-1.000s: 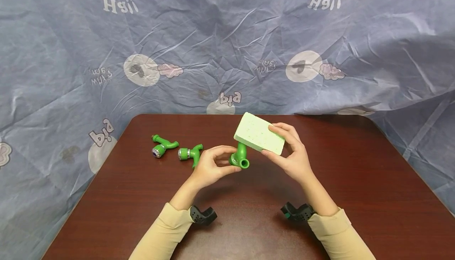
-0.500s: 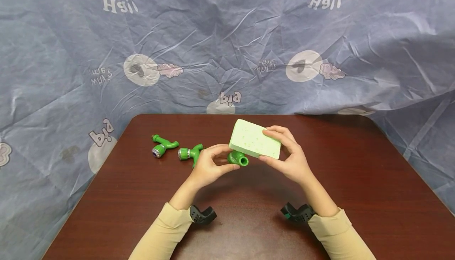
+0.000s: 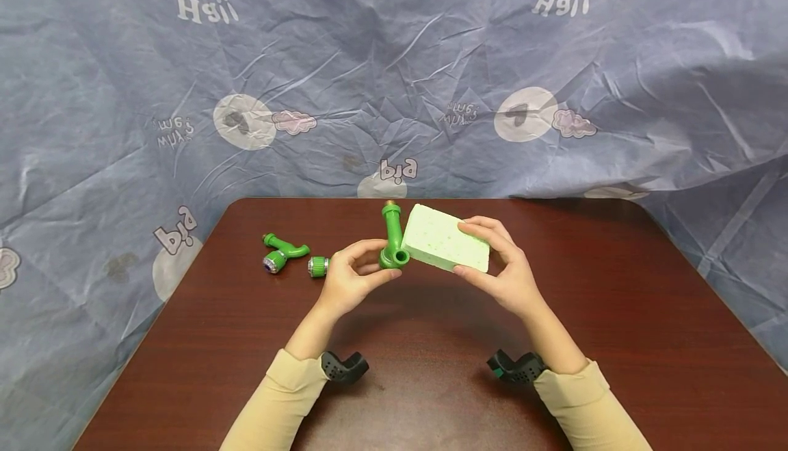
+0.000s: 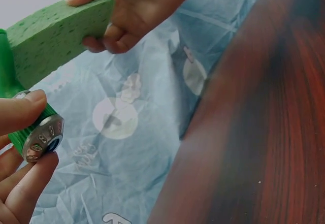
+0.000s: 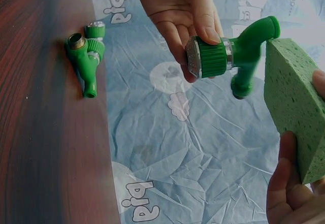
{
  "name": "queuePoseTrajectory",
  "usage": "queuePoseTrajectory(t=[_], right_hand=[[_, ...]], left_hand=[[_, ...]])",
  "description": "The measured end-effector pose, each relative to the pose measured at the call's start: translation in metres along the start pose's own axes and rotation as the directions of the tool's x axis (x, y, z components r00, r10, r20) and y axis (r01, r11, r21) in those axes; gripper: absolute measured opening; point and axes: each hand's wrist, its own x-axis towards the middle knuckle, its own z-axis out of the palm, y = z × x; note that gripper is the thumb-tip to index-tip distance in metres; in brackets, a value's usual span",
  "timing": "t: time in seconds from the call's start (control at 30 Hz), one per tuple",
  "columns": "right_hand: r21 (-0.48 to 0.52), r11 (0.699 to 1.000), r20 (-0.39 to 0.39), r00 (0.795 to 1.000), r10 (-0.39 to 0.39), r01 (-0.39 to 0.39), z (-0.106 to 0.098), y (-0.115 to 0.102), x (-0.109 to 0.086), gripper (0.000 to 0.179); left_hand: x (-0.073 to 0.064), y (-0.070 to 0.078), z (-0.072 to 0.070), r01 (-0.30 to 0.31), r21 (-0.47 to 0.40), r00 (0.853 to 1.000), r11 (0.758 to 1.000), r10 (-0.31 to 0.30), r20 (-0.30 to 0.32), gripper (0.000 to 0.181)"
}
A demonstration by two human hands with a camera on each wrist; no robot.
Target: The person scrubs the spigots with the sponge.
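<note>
Above the table, my left hand [image 3: 349, 278] grips a green faucet [image 3: 393, 228] by its ribbed knob, thumb on one side and fingers on the other. The knob's silver cap [image 4: 44, 138] shows in the left wrist view. My right hand [image 3: 506, 269] holds a pale green sponge [image 3: 446, 239] by its right end, thumb below and fingers on top. In the right wrist view the sponge's corner [image 5: 277, 43] meets or nearly meets the faucet's spout [image 5: 266, 28]; contact cannot be told for sure.
Two more green faucets lie on the dark red-brown table [image 3: 554, 314] at the left: one whole in view [image 3: 284, 251], another [image 3: 318, 267] partly behind my left hand. A blue-grey printed cloth [image 3: 394, 81] hangs behind the table. Each wrist bears a black mount [image 3: 345, 367].
The left hand has moved left and up with the faucet, whose brass-ended pipe now shows beside the sponge. The sponge shifted left and down, covering the faucet, then slightly back right.
</note>
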Motion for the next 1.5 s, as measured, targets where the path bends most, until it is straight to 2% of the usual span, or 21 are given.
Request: queuePoseTrajectory(t=[0.13,0.27,0.47,0.57,0.7,0.87,1.0,1.13,1.37,1.5], right_hand=[[0.038,0.999,-0.002,1.000,-0.009,0.009,-0.002,0.010,-0.002,0.058],[0.076,0.997,0.017,0.999,-0.028,0.026,-0.002,0.011,-0.002,0.057],[0.149,0.986,0.007,0.997,-0.072,0.071,0.000,0.010,-0.002,0.057],[0.188,0.977,0.016,0.995,-0.102,0.097,0.000,0.009,-0.002,0.059],[0.203,0.973,0.028,0.993,-0.116,0.108,0.001,0.009,-0.002,0.060],[0.137,0.987,0.030,0.996,-0.087,0.082,0.000,0.011,-0.003,0.059],[0.071,0.996,0.030,0.998,-0.063,0.061,0.000,0.012,-0.002,0.059],[0.055,0.997,0.021,0.998,-0.057,0.055,-0.001,0.011,-0.002,0.059],[0.144,0.989,-0.048,0.998,-0.027,0.034,-0.007,0.008,0.000,0.056],[0.172,0.985,-0.067,0.998,0.006,0.006,-0.011,0.007,0.001,0.057]], left_hand=[[0.000,0.013,-0.003,0.054,0.016,0.998,0.998,-0.054,-0.035,0.044],[-0.001,0.027,-0.001,0.068,0.025,0.997,0.997,-0.068,-0.024,0.043],[-0.002,0.031,0.002,0.081,0.005,0.997,0.997,-0.081,-0.007,0.042],[-0.001,0.030,0.003,0.082,0.002,0.997,0.997,-0.082,-0.010,0.041],[0.000,0.017,0.002,0.067,-0.004,0.998,0.998,-0.067,0.001,0.043],[0.000,0.004,0.002,0.035,-0.045,0.998,0.998,-0.033,0.048,0.045],[0.000,0.003,0.002,-0.007,-0.081,0.997,0.997,0.013,0.076,0.046],[-0.001,0.004,0.002,-0.045,-0.084,0.996,0.995,0.051,0.078,0.046],[0.001,0.000,-0.001,-0.078,-0.062,0.993,0.995,0.083,0.085,0.045],[0.002,-0.001,-0.002,-0.079,-0.103,0.991,0.992,0.089,0.099,0.047]])
